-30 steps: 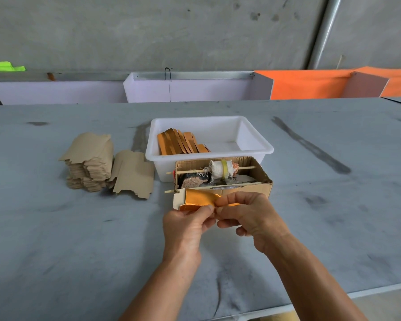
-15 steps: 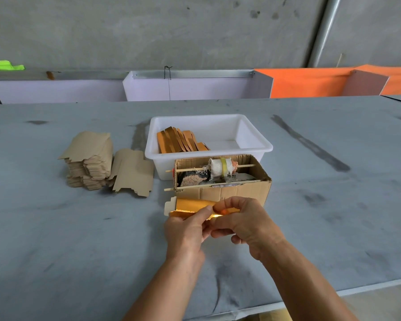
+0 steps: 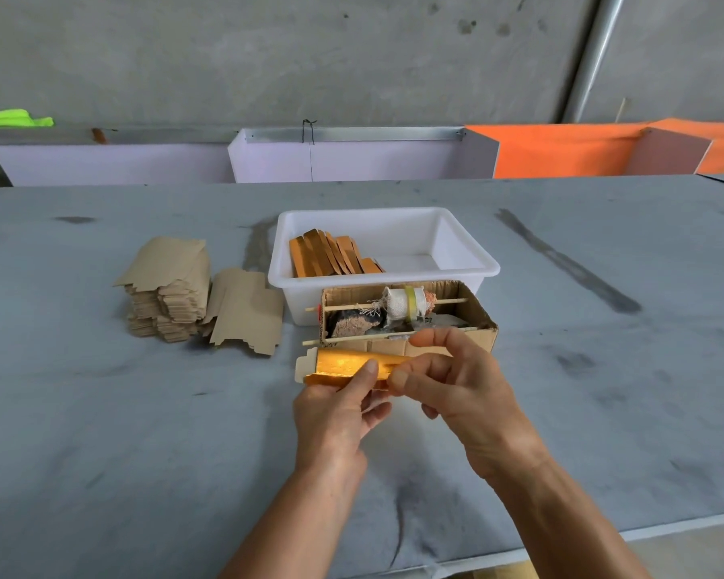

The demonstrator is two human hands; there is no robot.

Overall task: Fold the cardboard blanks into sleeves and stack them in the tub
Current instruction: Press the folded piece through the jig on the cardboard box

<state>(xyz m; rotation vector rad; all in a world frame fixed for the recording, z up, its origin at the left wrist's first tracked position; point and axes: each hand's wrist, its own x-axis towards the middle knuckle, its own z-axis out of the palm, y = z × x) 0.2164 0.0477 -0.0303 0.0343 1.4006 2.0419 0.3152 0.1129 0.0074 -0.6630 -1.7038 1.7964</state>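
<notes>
The blank (image 3: 345,366) in the hands shines gold-orange with a pale cream tab; the sleeves (image 3: 331,257) match — orange. The tub (image 3: 469,267) is white, the stacked blanks (image 3: 172,294) plain tan, the table (image 3: 101,411) smudged grey.

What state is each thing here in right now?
Blank: half folded, gold side out, held over the table.
Left hand: pinches the blank.
Right hand: grips the blank's right end.
Tub: open, part filled with sleeves.
Stack: flat, unfolded.
Box: open-topped.
</notes>
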